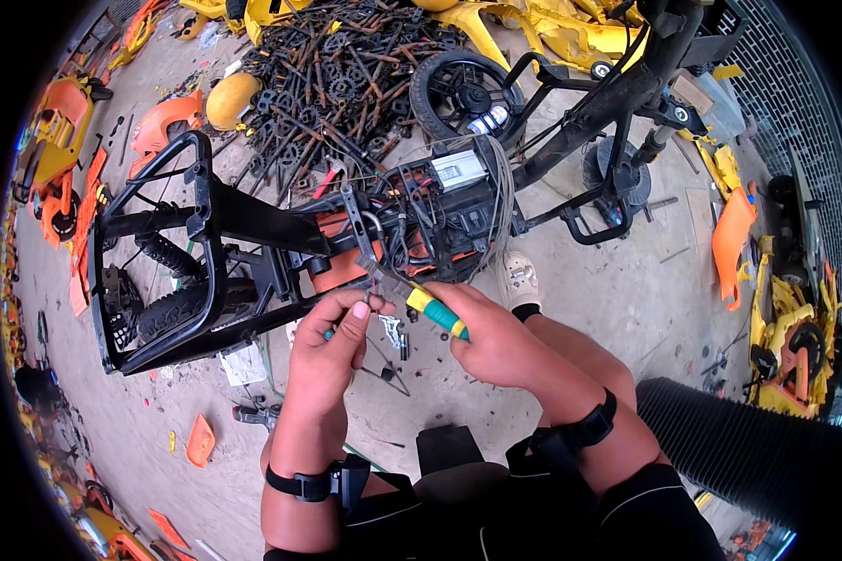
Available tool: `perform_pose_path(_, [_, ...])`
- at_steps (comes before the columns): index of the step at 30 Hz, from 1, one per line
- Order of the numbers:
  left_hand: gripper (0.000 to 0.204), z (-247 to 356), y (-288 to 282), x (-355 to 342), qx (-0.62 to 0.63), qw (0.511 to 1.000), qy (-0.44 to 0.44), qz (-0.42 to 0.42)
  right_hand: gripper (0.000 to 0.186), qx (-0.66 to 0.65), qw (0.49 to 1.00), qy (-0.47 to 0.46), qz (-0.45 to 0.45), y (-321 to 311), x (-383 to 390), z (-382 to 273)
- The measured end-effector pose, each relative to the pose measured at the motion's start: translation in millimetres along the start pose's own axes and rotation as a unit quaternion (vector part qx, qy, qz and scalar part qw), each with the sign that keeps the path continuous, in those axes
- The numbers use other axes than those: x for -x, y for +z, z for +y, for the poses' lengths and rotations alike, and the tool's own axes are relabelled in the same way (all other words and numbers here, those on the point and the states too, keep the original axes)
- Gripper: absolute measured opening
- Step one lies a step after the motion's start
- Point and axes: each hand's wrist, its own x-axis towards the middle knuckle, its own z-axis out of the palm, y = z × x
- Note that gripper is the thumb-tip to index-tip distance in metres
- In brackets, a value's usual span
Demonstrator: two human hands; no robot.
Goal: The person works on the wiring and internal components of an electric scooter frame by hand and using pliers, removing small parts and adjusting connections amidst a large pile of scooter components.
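My right hand [493, 338] grips a screwdriver with a yellow and green handle [434, 310], its tip pointing up and left at a clear plastic piece [376, 272] on the scooter frame. My left hand [326, 348] pinches a small part right beside the screwdriver's tip, fingers closed. Both hands work just below the black scooter frame [243, 224], which lies on its side with an orange panel [346, 266] and a tangle of wires around a silver control box [458, 170].
A heap of dark metal parts [337, 84] lies behind the frame. Orange shells [732, 238] and yellow shells [533, 28] lie scattered around the concrete floor. A second black frame with a wheel [463, 89] stands at the back right. My shoe [520, 279] rests by the frame.
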Motion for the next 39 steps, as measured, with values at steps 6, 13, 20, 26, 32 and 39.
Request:
perform_pose_path(6, [0.019, 2, 1, 1, 0.012, 1.0, -0.007, -0.003, 0.074, -0.004, 1.0, 0.001, 0.006, -1, 0, 0])
perform_pose_path(13, [0.018, 1, 1, 0, 0.018, 1.0, -0.015, 0.001, 0.081, -0.05, 0.999, 0.002, 0.013, 3, -1, 3])
perform_pose_path(20, [0.016, -3, 0, 1, 0.014, 1.0, -0.027, 0.004, 0.082, -0.149, 0.981, 0.116, -0.04, -7, -2, -7])
perform_pose_path(26, [0.016, -2, 1, 1, 0.005, 1.0, -0.017, -0.002, 0.073, -0.14, 0.987, 0.078, -0.034, -3, -1, -3])
perform_pose_path(32, [0.019, 1, -1, 2, -0.007, 0.999, -0.026, 0.02, 0.07, -0.122, 0.987, 0.099, -0.031, -10, 0, -14])
perform_pose_path(39, [0.023, 5, -1, 1, -0.03, 0.999, -0.025, 0.022, 0.074, -0.054, 0.998, 0.016, 0.009, -3, 3, -1])
